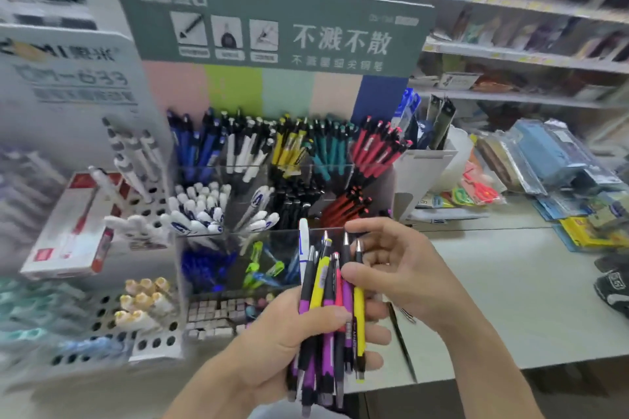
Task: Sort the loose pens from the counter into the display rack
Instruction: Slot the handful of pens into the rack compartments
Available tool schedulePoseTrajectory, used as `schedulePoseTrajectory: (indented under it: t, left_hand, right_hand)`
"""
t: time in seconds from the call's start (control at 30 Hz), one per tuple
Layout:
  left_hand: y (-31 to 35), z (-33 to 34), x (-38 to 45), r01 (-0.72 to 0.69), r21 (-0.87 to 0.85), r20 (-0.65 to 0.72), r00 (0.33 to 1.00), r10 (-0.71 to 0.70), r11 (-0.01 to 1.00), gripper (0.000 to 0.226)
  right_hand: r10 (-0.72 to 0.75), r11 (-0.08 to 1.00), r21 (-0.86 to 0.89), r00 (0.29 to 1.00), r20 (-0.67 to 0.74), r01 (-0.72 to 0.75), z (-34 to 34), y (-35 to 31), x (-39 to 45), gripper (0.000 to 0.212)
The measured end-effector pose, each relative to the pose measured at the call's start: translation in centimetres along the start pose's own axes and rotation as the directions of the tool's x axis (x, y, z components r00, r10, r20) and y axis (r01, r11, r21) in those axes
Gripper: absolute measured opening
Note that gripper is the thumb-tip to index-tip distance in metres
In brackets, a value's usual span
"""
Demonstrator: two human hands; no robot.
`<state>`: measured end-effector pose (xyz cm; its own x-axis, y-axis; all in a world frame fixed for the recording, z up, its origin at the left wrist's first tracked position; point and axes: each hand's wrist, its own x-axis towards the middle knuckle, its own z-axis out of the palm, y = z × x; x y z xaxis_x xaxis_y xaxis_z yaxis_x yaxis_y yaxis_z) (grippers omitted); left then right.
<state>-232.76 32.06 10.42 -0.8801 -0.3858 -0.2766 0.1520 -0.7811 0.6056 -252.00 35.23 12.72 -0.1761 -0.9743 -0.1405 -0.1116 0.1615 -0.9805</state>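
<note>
My left hand (289,333) grips a bundle of loose pens (328,296) upright in front of me: purple, yellow, pink and black barrels, plus one white pen. My right hand (391,265) reaches into the bundle from the right, thumb and fingers pinching a purple pen near its upper half. Behind the hands stands the clear display rack (272,201), its compartments filled by colour: blue, white, yellow, teal and red pens at the back, white, black and red ones in the middle, blue and green ones in front.
A green header board (272,24) rises over the rack. A perforated white pen stand (143,214) and a red-and-white pen box (68,228) sit to the left. The grey counter (510,282) stretches right, with packaged stationery (561,167) and scissors (476,190) along its back.
</note>
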Motion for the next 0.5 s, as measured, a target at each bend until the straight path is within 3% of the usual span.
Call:
schedulePoseTrajectory:
  t: [0.13,0.23,0.37,0.5]
  left_hand:
    - [1.3,-1.6,-1.5,-0.074,0.113,-0.128,0.988,0.088,0.991,0.039]
    - [1.9,-2.2,-2.1,-0.073,0.221,-0.234,0.964,0.125,0.972,0.042]
    - [1.8,-2.1,-2.0,-0.057,0.237,-0.290,0.949,0.127,0.970,0.039]
    - [1.0,-2.3,-0.9,-0.088,0.176,-0.375,0.915,0.149,0.981,0.061]
  right_hand:
    - [-0.060,0.998,0.028,0.997,-0.044,0.061,1.8,-1.7,0.7,0.031]
    - [-0.088,0.996,0.007,0.996,0.002,0.088,2.3,-2.7,1.1,0.022]
    - [-0.077,0.996,-0.048,0.996,0.046,0.079,3.0,-2.9,1.5,0.013]
    - [-0.122,0.990,0.053,0.985,-0.124,0.129,1.0,-4.3,1.0,0.016]
